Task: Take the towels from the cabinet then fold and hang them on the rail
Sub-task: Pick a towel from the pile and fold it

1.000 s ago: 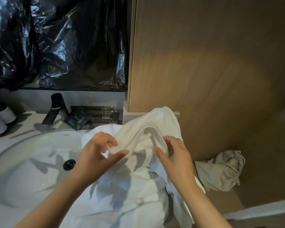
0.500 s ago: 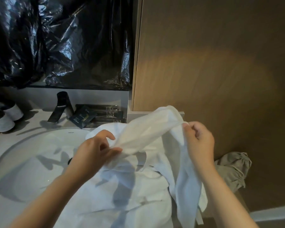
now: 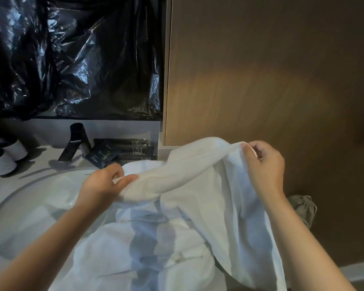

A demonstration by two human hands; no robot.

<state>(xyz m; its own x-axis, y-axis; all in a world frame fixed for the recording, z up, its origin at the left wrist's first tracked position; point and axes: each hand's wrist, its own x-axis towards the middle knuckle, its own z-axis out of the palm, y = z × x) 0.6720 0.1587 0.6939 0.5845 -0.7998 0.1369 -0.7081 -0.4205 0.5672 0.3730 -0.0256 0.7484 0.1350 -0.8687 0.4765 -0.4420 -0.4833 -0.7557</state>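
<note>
Nearest, a heap of white towels (image 3: pixel 143 261) lies crumpled on the bench (image 3: pixel 36 162) and spills over the right side of the round sink (image 3: pixel 23 208). Both bare forearms reach in from the near edge above it.

A single white towel (image 3: pixel 193 181) is held up over the heap, stretched between the two hands. The left hand (image 3: pixel 101 185) has its grip closed on the towel's left end, with the thumb pressed on top and the fingers curled beneath. The right hand (image 3: pixel 263 166), higher and further right, has its grip closed on the towel's upper edge, pinching it between thumb and curled fingers. From that edge the cloth hangs down along the right forearm onto the heap.

To the right of the right forearm sits a bunched grey cloth (image 3: pixel 303 208), partly hidden by the arm, low against the wooden panel (image 3: pixel 261 80).

Further back, a black faucet (image 3: pixel 76 141) stands behind the sink, with dark packets (image 3: pixel 118 152) just to its right. Two white bottles (image 3: pixel 6 158) with dark tops stand at the far left. Crinkled black plastic sheeting (image 3: pixel 72 55) covers the far wall above them.
</note>
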